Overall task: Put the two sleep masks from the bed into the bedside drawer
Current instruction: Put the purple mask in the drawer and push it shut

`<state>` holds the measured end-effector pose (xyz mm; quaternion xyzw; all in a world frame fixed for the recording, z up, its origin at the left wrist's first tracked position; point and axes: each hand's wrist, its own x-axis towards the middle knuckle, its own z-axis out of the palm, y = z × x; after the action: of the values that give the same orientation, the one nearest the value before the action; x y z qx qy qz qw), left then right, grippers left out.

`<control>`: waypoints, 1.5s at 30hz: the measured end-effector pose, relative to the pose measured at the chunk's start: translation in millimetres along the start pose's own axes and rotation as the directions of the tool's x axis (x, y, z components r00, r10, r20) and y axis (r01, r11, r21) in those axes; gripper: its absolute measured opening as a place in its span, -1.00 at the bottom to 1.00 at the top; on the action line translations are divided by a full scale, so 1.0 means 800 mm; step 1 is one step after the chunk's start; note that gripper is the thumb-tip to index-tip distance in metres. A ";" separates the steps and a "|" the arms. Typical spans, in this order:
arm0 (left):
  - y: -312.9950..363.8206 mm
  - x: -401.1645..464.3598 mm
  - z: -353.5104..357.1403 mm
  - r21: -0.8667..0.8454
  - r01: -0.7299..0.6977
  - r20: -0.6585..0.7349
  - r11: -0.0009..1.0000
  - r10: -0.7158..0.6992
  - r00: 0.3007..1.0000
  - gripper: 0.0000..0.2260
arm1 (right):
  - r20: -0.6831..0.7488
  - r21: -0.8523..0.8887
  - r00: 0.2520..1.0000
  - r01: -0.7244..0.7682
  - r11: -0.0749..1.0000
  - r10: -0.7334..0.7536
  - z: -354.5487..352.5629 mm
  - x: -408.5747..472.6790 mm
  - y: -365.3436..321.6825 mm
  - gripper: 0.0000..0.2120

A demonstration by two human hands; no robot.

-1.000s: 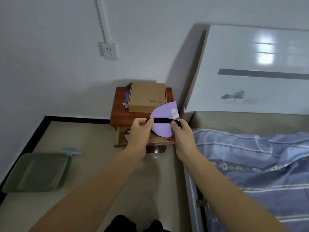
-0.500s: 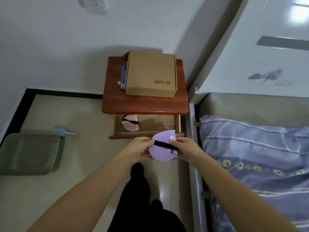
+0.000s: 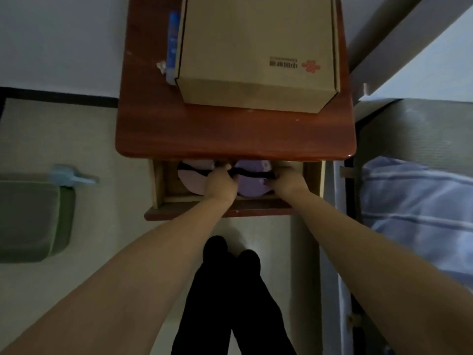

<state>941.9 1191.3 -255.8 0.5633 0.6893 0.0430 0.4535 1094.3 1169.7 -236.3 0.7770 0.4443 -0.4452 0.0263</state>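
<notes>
The bedside drawer [image 3: 158, 185] stands pulled out under the red-brown nightstand top [image 3: 230, 134]. A pink sleep mask [image 3: 192, 179] with a black strap lies in its left part. Beside it, inside the drawer, is the purple sleep mask [image 3: 252, 187], its black strap stretched between my hands. My left hand [image 3: 221, 184] grips the strap's left end and my right hand [image 3: 288, 180] grips its right end. Both hands are down in the drawer, and the back of the drawer is hidden under the nightstand top.
A cardboard box [image 3: 256, 52] and a blue tube [image 3: 172, 44] sit on the nightstand. The bed with a blue striped cover [image 3: 419, 208] is at the right, a green tray [image 3: 30, 221] on the floor at the left. My dark legs [image 3: 230, 290] stand before the drawer.
My hands carried the purple mask from above the nightstand down and forward into the open drawer. The camera tilted down and came closer.
</notes>
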 end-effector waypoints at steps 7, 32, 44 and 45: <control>-0.009 0.018 0.016 0.066 0.042 -0.034 0.997 -0.040 0.999 -0.71 | -0.075 -0.132 0.997 -0.030 0.991 0.020 0.018 0.016 0.010 -0.74; -0.010 -0.106 -0.124 -0.853 0.418 0.509 -0.312 -0.321 0.799 -0.62 | 0.350 0.907 0.933 -0.314 -0.281 0.088 -0.022 -0.125 0.001 -0.52; 0.029 -0.037 -0.148 -0.888 0.341 0.415 -0.308 -0.222 0.882 -0.56 | 0.262 0.911 0.958 -0.205 -0.359 0.117 -0.054 -0.058 -0.041 -0.49; 0.028 -0.037 -0.146 -0.885 0.335 0.412 -0.323 -0.210 0.887 -0.58 | 0.254 0.915 0.959 -0.195 -0.354 0.128 -0.052 -0.057 -0.041 -0.49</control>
<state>878.5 1227.9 -157.2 -0.1862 0.4806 0.4328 0.7396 1089.2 1177.1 -166.7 0.5165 -0.2195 -0.6252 -0.5424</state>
